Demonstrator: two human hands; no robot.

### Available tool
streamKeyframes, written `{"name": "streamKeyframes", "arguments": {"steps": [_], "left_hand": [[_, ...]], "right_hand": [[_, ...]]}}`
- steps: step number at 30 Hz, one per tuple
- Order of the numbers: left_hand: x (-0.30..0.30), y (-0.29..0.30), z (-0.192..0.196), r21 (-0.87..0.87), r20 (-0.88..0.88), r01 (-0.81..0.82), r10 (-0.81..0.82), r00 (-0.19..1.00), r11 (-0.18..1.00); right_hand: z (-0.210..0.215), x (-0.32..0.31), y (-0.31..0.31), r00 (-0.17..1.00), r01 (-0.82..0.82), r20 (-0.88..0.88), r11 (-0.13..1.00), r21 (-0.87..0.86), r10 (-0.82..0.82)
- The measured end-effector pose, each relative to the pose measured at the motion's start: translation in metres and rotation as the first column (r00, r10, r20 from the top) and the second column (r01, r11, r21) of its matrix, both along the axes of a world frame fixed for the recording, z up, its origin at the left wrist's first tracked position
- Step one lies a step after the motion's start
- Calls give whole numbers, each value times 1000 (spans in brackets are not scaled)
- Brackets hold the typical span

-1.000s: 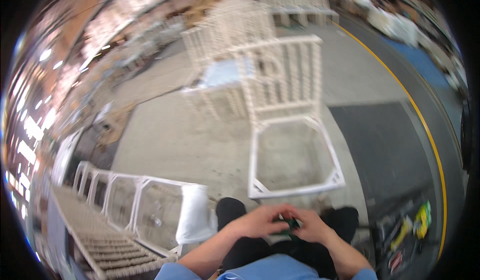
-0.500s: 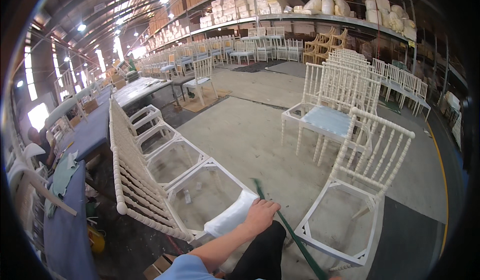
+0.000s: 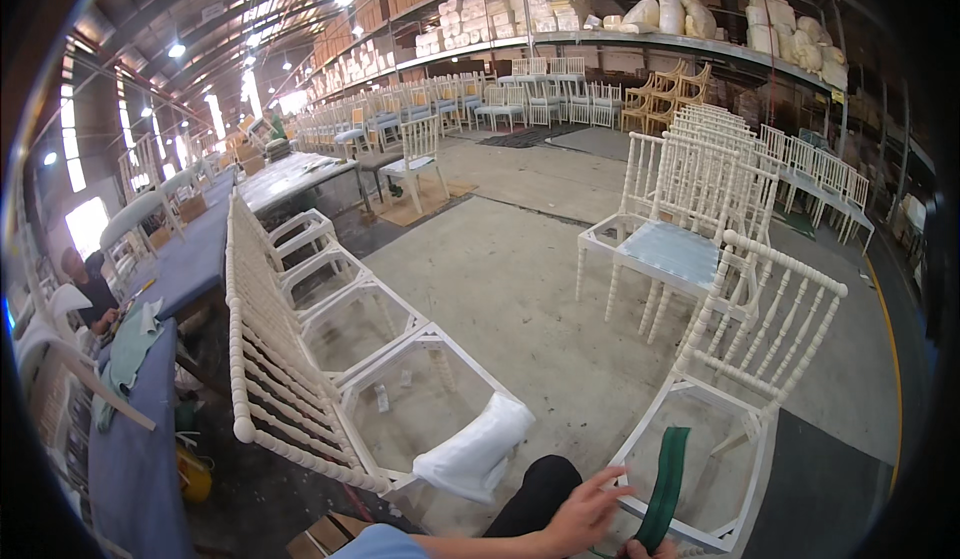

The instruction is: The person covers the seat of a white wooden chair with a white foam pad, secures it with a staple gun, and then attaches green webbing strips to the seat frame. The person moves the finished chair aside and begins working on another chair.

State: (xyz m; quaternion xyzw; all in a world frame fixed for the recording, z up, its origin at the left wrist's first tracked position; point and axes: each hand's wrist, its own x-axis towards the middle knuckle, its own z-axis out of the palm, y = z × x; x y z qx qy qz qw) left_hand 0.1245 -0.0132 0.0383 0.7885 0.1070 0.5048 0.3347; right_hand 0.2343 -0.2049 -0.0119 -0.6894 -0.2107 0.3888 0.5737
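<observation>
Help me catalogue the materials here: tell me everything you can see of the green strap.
The green strap is a flat, dark-green band that looks woven, with faint lengthwise lines. It stands up in a slight curve from the right hand, which grips it at the picture's bottom edge; any length below is hidden. Its upper end is free and cut nearly straight. In this view it overlaps the pale seat frame. The left hand is close beside it, apparently not touching.
</observation>
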Motion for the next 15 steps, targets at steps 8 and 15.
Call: {"name": "streamKeyframes", "arguments": {"steps": [8,15], "left_hand": [[-10,-4,-108,-926,268,91,-471,840,-365],[7,7,-82,-932,284,171,-352,892,-319]], "right_hand": [[9,-35,14,914,-340,-249,939,-43,319],[-94,129,22,342,15,898,954,-299,276]]}}
